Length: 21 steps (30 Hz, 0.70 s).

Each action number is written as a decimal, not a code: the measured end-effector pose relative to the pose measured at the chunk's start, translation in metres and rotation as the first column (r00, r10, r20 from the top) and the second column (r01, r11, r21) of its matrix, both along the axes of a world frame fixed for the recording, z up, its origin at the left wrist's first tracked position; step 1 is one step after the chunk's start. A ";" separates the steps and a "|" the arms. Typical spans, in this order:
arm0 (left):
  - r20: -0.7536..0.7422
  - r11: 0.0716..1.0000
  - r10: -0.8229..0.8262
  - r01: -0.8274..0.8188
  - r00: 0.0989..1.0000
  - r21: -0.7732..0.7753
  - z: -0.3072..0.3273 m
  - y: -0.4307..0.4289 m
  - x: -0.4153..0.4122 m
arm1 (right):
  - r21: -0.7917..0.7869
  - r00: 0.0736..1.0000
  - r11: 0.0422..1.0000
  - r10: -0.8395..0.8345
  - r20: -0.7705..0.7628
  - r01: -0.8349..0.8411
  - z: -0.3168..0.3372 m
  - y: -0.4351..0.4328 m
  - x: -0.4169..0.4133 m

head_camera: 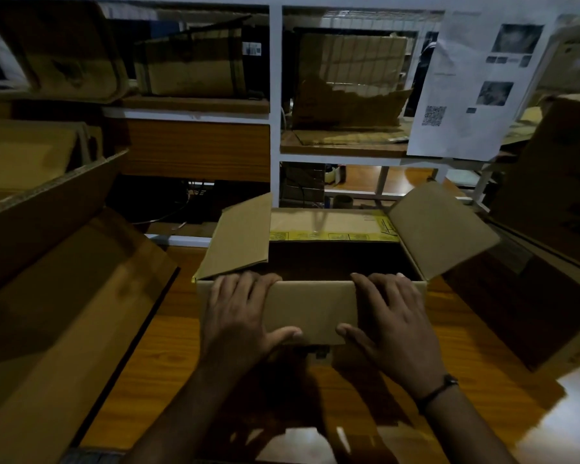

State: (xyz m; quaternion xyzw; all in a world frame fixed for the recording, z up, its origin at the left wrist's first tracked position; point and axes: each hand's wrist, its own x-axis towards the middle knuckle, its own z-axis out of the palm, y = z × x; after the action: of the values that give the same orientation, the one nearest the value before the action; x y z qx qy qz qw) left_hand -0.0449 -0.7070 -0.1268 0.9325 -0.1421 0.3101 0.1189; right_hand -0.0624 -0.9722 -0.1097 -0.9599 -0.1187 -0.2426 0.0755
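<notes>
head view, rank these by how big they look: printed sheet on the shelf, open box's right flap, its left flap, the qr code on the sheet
1. Printed sheet
2. Right flap
3. Left flap, which looks slightly smaller than the right one, but their tilt makes this unsure
4. QR code
</notes>
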 end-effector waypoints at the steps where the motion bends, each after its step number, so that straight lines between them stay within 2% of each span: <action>1: -0.005 1.000 -0.012 0.013 1.000 0.018 0.001 0.005 0.000 | -0.010 1.000 1.000 0.014 0.004 -0.014 0.001 -0.006 0.000; 6: 0.015 0.999 0.011 -0.012 1.000 0.034 0.000 0.015 0.000 | 0.064 0.997 0.996 -0.072 0.026 0.070 0.005 -0.029 0.001; 13: -0.026 0.996 0.084 -0.084 0.996 -0.001 -0.001 0.002 0.001 | 0.050 0.983 0.983 -0.177 -0.040 0.179 0.008 -0.014 0.006; 17: -0.041 0.999 0.046 -0.046 0.998 -0.006 0.004 0.003 -0.002 | -0.060 0.986 0.990 -0.136 -0.100 0.130 0.011 0.003 0.003; 21: -0.078 0.997 -0.066 0.063 0.995 -0.037 0.015 0.008 -0.004 | -0.004 0.979 1.000 0.014 -0.202 -0.015 0.019 0.050 0.003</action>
State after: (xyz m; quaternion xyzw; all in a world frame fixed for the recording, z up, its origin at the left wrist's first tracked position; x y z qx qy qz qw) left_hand -0.0489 -0.6991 -0.1121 0.9367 -0.1620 0.2714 0.1504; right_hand -0.0594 -0.9220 -0.0909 -0.9789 -0.1180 -0.1431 0.0862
